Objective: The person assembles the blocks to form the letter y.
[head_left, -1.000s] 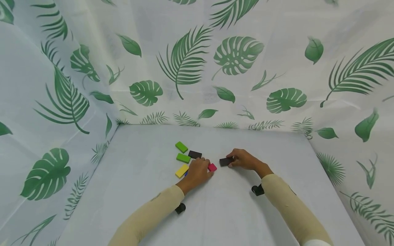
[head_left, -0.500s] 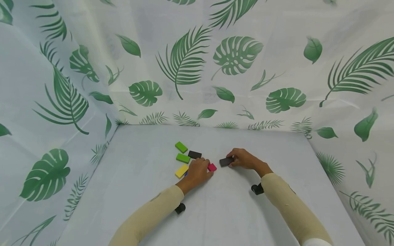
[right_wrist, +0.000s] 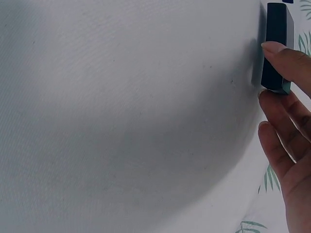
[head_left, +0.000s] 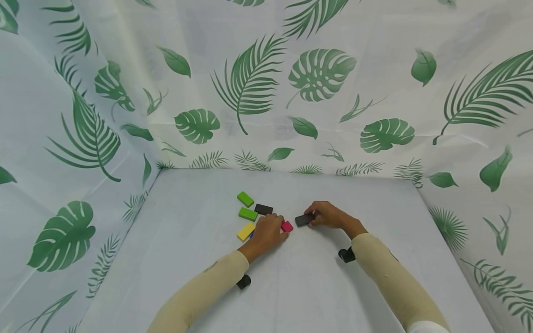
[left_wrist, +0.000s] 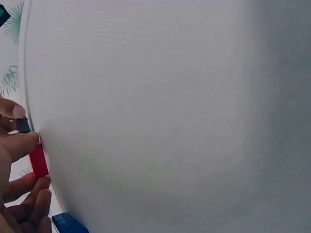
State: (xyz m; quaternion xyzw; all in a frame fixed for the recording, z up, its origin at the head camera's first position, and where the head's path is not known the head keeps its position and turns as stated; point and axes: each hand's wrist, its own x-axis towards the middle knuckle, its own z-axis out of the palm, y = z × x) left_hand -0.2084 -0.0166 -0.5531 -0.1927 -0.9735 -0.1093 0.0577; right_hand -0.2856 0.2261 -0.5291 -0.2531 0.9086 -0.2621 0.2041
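Note:
My left hand point(head_left: 268, 231) pinches a red block point(head_left: 287, 226) between thumb and fingers, low at the table. In the left wrist view the same red block point(left_wrist: 38, 161) shows between thumb and fingertips. To its right, a small gap away, my right hand point(head_left: 331, 216) grips one end of a black block point(head_left: 304, 219). The right wrist view shows thumb and fingers on that black block point(right_wrist: 276, 43), its long face outward. A blue block point(head_left: 251, 235) is mostly hidden behind the left hand; the left wrist view shows more of this blue block point(left_wrist: 69, 223).
Beyond and left of the left hand lie a second black block point(head_left: 264, 209), a green block point(head_left: 248, 214), another green block point(head_left: 245, 199) and a yellow block point(head_left: 246, 231). Leaf-printed cloth point(head_left: 266, 92) walls the back and sides of the white table point(head_left: 187, 208).
My right hand has shifted slightly left with the black block, narrowing the gap to the red one. The left hand and the loose blocks stay put.

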